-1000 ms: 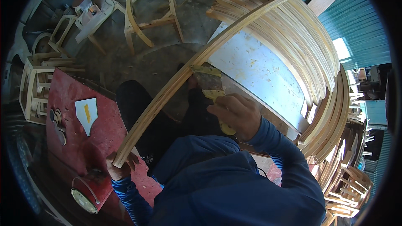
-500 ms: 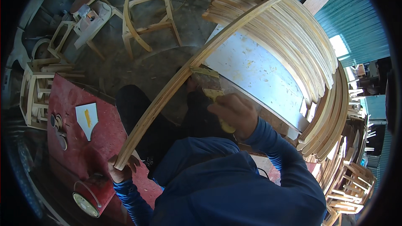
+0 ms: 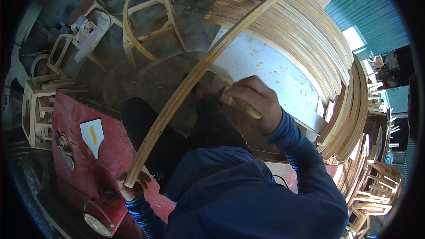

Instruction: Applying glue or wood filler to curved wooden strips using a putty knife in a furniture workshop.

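Note:
A long, curved wooden piece (image 3: 191, 78) runs diagonally from my lap up toward the stack at the far right. Its near end is gripped by my left hand (image 3: 133, 186), with the fingers wrapped round underneath. My right hand (image 3: 259, 102) is closed on a putty knife (image 3: 252, 110) with a yellowish handle. The knife's broad blade, blurred by motion, has pale yellow putty along one edge and is just right of the wood's middle. Whether the blade touches the wood I cannot tell.
Many similar curved pieces (image 3: 283, 35) are stacked on a pale blue board (image 3: 252, 59). Left, a red board (image 3: 79, 106) carries a white plate with yellow putty (image 3: 92, 135), round discs (image 3: 65, 148) and a red can (image 3: 106, 214). Wooden chair frames (image 3: 150, 31) stand beyond.
My right hand has drawn the putty knife slightly up and to the right, off the wood's side. The blade is tilted differently. My left hand keeps its hold; the whole view has shifted a little.

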The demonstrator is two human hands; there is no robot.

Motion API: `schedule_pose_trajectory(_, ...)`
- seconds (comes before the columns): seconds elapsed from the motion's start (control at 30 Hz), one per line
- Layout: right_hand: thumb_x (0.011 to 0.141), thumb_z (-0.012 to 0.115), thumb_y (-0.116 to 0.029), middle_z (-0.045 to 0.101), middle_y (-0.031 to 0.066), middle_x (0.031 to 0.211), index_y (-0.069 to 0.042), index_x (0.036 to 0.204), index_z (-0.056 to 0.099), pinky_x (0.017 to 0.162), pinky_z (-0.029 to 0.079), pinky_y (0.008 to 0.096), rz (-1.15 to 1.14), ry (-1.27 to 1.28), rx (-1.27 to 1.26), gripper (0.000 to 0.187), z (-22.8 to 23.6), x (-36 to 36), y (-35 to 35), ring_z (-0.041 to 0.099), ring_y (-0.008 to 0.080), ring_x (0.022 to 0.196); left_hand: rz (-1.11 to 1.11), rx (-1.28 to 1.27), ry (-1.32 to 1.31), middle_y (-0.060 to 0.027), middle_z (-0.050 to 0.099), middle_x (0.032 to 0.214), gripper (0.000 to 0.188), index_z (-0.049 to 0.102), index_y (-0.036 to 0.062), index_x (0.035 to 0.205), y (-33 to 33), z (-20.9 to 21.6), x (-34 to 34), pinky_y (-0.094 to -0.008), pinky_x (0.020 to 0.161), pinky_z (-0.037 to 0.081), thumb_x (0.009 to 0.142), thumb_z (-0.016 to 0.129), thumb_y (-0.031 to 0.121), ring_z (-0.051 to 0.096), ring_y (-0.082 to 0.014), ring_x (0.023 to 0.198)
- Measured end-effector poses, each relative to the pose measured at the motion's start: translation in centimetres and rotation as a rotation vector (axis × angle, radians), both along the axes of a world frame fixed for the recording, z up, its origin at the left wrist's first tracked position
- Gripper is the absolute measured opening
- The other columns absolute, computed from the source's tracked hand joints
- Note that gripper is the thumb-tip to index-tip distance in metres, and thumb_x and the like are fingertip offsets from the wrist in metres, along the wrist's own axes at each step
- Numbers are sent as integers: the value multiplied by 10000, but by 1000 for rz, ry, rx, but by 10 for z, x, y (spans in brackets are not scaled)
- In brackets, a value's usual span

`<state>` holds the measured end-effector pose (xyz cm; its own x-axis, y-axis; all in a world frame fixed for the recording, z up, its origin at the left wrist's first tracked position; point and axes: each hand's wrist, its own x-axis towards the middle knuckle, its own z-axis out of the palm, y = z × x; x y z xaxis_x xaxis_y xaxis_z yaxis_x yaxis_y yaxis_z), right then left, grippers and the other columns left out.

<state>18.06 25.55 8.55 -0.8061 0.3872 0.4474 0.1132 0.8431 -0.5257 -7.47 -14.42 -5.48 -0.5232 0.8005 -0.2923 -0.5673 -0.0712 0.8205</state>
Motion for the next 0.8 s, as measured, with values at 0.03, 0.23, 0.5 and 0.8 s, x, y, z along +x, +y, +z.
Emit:
schedule_pose_trajectory(0.03, 681, 740, -34, 571, 124, 1072, -76, 1085, 674, 751, 563, 368, -2, -2, 0, 412, -4, 1, 8, 642, 311, 937, -9, -21, 9, -168, 574, 489, 663, 651, -36, 845, 2, 3, 1, -397, 660, 492, 950, 340, 540, 600, -316, 527)
schedule_pose_trajectory(0.23, 725, 697, -84, 551, 110, 1032, -123, 1126, 665, 743, 566, 373, -120, -172, 356, 404, -53, -2, 13, 618, 280, 916, -11, 27, 24, -201, 616, 566, 705, 665, -102, 866, 5, 1, -2, -400, 571, 512, 930, 379, 539, 603, -334, 520)
schedule_pose_trajectory(0.5, 719, 719, -110, 534, 90, 980, -119, 1103, 668, 713, 569, 352, -35, -164, 266, 387, -15, 8, -5, 615, 259, 866, -56, 29, 33, -207, 603, 544, 726, 658, -123, 919, 0, -3, -7, -395, 578, 510, 928, 374, 544, 594, -332, 516)
schedule_pose_trajectory(0.8, 744, 694, -67, 606, 136, 1045, -45, 1150, 654, 732, 557, 373, 73, -195, 213, 408, -14, -7, -19, 655, 290, 881, -8, 9, 11, -201, 599, 538, 722, 649, -131, 931, 6, 1, -5, -396, 570, 505, 928, 386, 541, 590, -334, 514)
